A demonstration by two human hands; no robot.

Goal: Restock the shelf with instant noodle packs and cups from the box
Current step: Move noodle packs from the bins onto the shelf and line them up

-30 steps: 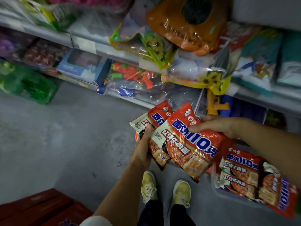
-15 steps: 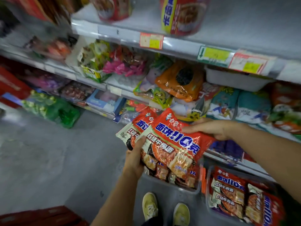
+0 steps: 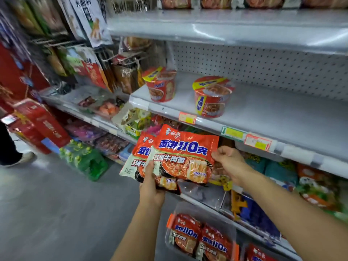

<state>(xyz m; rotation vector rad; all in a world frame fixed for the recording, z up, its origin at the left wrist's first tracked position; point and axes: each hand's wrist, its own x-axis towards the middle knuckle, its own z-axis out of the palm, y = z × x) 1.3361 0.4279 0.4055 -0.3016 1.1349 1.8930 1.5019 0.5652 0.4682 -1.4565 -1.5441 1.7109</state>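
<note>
Mid-restock, centre of frame: a small stack of red instant noodle packs [image 3: 175, 157] carried up toward the grey shelf [image 3: 282, 117], not yet set down. Pinched at the lower left edge by the left hand [image 3: 151, 187], thumb on the front of the wrappers, fingers curled behind. Steadied at the right edge by the right hand [image 3: 228, 162], fingers bent round the front pack's side; how tight that grip is, hard to tell.

Left of frame: red cartons [image 3: 40, 123] stacked on the floor, a green shrink-wrapped bundle of bottles [image 3: 84, 161] just beside them, and a passer-by's leg and shoe [image 3: 17, 157] at the edge.

Above the packs, upper centre: two noodle cups [image 3: 211, 97] upright on the shelf, well apart, with bare shelf stretching away to the right. Likely landing spot there, judging by the open space.

Next move, by the look of it: lifting the stack over the shelf lip with its price labels [image 3: 187, 117] and laying or standing the packs without nudging the nearer cup.

Bottom centre: a clear plastic box [image 3: 170, 221] with orange clips, holding more of the same packs lying flat; a second such box partly cut off at the bottom right.
</note>
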